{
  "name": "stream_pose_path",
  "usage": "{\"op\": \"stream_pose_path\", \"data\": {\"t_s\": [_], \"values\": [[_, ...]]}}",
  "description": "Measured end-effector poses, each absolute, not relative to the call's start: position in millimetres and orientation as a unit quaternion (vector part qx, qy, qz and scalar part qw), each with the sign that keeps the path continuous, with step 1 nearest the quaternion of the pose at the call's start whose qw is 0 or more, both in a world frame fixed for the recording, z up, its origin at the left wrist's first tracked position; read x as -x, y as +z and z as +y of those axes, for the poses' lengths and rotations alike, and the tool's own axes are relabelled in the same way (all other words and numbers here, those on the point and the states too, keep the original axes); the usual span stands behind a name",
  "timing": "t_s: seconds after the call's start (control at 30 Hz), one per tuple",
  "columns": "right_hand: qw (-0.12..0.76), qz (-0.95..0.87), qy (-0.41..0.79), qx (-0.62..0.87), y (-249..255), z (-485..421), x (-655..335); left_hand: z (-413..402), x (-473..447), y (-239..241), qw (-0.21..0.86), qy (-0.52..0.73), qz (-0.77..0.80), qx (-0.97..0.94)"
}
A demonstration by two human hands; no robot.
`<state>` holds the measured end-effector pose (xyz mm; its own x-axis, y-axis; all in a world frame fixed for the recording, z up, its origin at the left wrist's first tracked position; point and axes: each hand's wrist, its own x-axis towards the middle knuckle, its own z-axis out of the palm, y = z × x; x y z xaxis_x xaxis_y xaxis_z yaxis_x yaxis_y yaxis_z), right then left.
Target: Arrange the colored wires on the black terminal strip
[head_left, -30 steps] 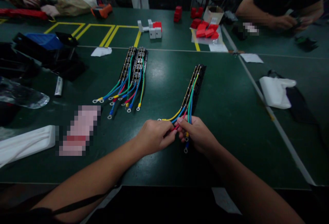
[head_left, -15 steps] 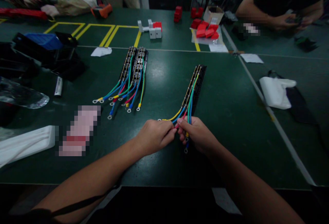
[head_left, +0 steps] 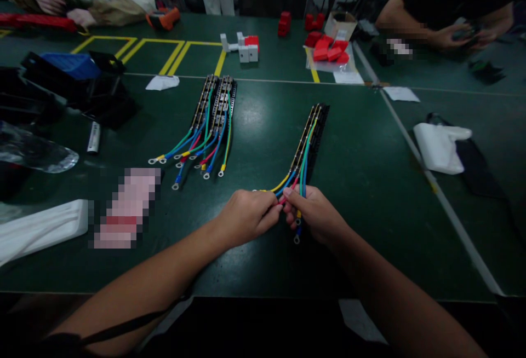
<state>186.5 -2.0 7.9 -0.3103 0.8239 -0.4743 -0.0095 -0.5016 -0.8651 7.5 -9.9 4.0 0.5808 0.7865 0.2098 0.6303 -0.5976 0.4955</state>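
A long black terminal strip (head_left: 314, 131) lies on the dark green table (head_left: 263, 128), with yellow, blue, green and red wires (head_left: 299, 174) running from it toward me. My left hand (head_left: 246, 217) is closed, pinching the wire ends at the left of the bundle. My right hand (head_left: 314, 214) is closed round the green and blue wires; ring terminals hang out below its fingers. The two hands nearly touch. Two more wired strips (head_left: 216, 109) lie side by side to the left, their coloured wire ends (head_left: 193, 158) fanned out.
Black and blue trays (head_left: 69, 81) and clear plastic (head_left: 33, 152) sit at the left. Red parts (head_left: 331, 48) and a cardboard box (head_left: 343, 21) stand at the back. A white cloth (head_left: 439, 147) lies right. Another person's hands (head_left: 460, 35) work at the far right.
My hands and the wires hold almost the same place. The other person's hands at the far right have shifted slightly.
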Motion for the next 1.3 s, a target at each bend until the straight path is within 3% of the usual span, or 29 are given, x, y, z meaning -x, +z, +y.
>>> {"op": "stream_pose_path", "data": {"t_s": [0.33, 0.77, 1.3], "values": [[0.301, -0.399, 0.703, 0.505, 4.7, -2.5, -186.3, -10.5, -8.1, 8.0, 0.216, 0.250, 0.415, -0.848], [0.297, -0.392, 0.710, 0.504, 6.9, -3.0, -186.8, -9.3, -8.0, 3.7, 0.160, 0.193, 0.405, -0.879], [0.294, -0.387, 0.709, 0.510, 7.3, -2.9, -185.8, -11.3, -7.9, 6.8, 0.195, 0.218, 0.407, -0.865]]}}
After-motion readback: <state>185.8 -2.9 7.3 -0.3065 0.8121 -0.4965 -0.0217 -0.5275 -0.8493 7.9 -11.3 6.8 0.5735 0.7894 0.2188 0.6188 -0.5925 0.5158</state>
